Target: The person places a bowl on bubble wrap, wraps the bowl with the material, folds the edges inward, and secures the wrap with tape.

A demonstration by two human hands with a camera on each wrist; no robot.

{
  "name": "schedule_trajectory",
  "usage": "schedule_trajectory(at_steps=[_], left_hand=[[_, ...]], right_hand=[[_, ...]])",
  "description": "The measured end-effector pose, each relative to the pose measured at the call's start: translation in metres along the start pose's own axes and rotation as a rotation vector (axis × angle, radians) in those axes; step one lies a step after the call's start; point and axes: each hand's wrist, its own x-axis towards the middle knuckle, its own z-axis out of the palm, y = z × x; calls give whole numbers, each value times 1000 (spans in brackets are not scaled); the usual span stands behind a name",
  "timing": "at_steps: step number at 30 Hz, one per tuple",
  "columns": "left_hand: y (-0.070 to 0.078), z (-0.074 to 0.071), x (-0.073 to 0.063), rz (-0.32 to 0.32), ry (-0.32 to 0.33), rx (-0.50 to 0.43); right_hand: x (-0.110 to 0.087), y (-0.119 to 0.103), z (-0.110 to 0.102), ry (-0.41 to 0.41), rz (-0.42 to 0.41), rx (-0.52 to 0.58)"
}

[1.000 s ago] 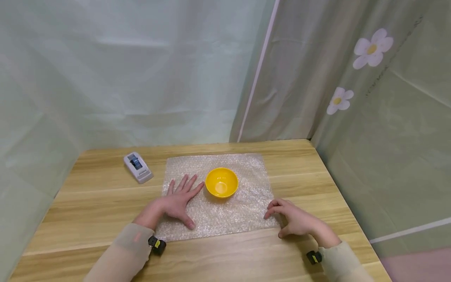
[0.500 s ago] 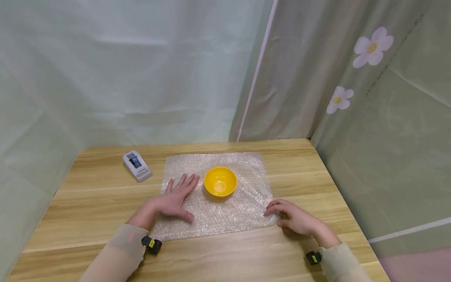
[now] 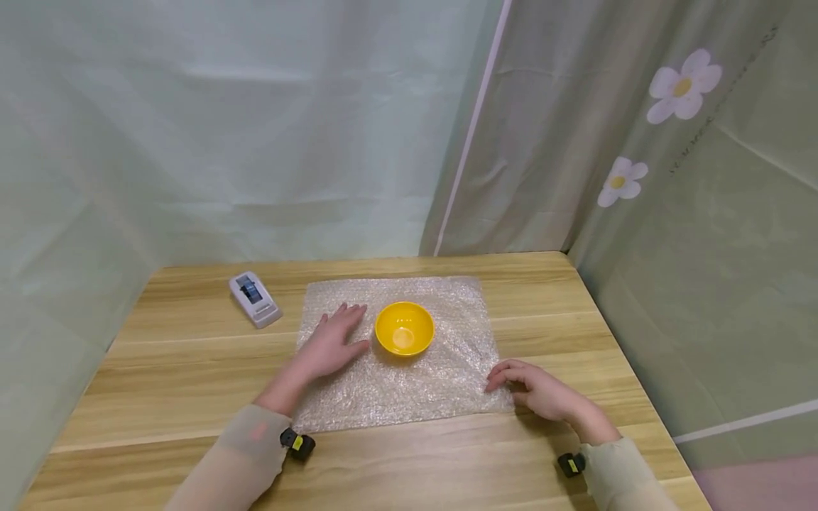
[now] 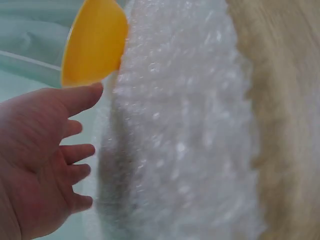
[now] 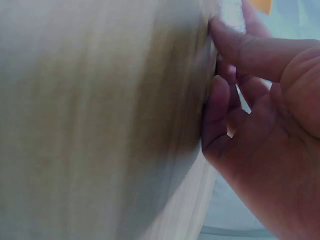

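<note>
- Yellow bowl [image 3: 405, 328]: upright, mouth upward, resting on a sheet of bubble wrap [image 3: 409, 397] slightly beyond its middle; the glossy inner wall and round floor, marked by small bright highlights, are in plain view.
- Bubble wrap: spread flat over the wood-grain table [image 3: 192, 376], its surface shiny and slightly creased.
- Left hand [image 3: 332, 344]: over the left half of the sheet, just beside the bowl; fingers extended, thumb and forefinger apart. In the left wrist view the thumb tip overlaps the bowl's edge; contact cannot be told.
- Right hand [image 3: 537, 390]: at the sheet's near right corner, fingers bent, with part of the sheet visible beyond the thumb; whether they pinch the sheet cannot be told.
- Pale grey case [image 3: 255, 299]: on the table, left of the sheet and apart from it, with a dark window; any marking is too small to read.
- Wrist cameras [image 3: 298, 445]: black, one at each sleeve cuff, bearing yellow labels, illegible here.
- Lettering [image 3: 693, 144]: a slanting dark line on the right-hand curtain [image 3: 722, 284], beside white flowers [image 3: 684, 86] with yellow centres; not clearly legible.
</note>
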Motion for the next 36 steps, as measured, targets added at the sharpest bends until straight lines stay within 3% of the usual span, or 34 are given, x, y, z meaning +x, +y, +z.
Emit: schedule_trajectory(at_steps=[5,10,16,19,25,32,36], left_hand=[[1,7,6,-21,-117,70],[5,9,7,-21,-170,116],[6,10,5,-34,-234,143],[7,9,5,-42,-245,134],[8,7,6,-47,-253,106],[5,10,6,-56,-263,110],[5,9,6,-62,-266,110]], right_hand=[[-2,5,-1,-18,-41,33],[0,3,-7,-26,-113,35],[12,-9,-18,-14,-211,-35],[21,-18,-23,6,-271,-44],[36,-38,-31,105,-261,-62],[54,-51,-34,175,-364,-96],[63,-59,-33,197,-354,-128]])
